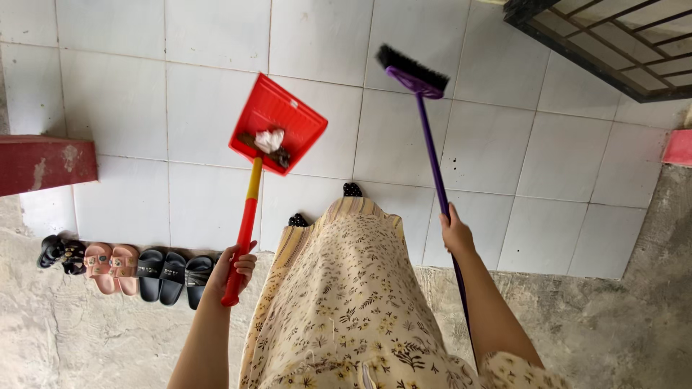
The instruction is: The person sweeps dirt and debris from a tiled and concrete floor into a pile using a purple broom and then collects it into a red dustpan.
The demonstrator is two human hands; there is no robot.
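Held in the left hand [234,265]: a red plastic dustpan on a long red-and-yellow handle [277,124], fingers wrapped tight round the handle near its lower end. Long axis running from 6 toward 12 o'clock, tilted slightly to 1, open tray uppermost and well above the fingers, over the white floor tiles [122,108]. Inside the tray, a crumpled white scrap [269,140] and some dark debris. Held in the right hand [457,235]: a purple long-handled broom with black bristles [412,70], fingers closed round the shaft partway along. Shaft leaning toward 11 o'clock, bristle head up at the far end, well clear of the fingers. At 9 o'clock, a row of sandals [130,270] beside the tile edge
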